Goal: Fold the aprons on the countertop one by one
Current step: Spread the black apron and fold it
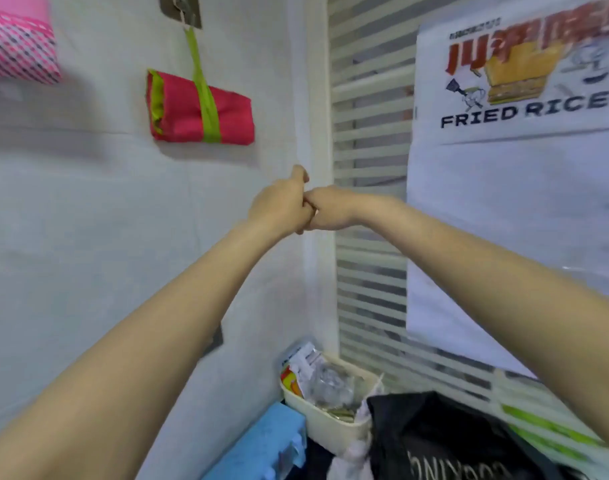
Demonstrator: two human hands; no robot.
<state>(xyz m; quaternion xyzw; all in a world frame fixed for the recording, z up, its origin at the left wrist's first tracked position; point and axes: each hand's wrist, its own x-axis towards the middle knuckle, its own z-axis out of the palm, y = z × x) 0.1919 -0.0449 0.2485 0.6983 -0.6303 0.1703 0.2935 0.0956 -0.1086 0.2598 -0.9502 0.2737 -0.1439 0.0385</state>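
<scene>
Both my arms stretch forward at chest height toward the wall corner. My left hand (pixel 278 204) and my right hand (pixel 332 209) meet knuckle to knuckle, fingers curled, with no cloth visible in either. A black apron (pixel 434 434) with white lettering lies crumpled at the bottom right, below my arms. On the wall, a folded red apron (pixel 199 109) hangs by its green strap from a hook (pixel 180 10). A folded pink patterned apron (pixel 19 46) is at the top left edge.
A cream basket (pixel 330 429) of packets stands in the corner beside the black apron. A blue plastic item (pixel 261 445) lies to its left. White blinds (pixel 368 133) and a "FRIED RICE" poster (pixel 521 112) cover the right wall.
</scene>
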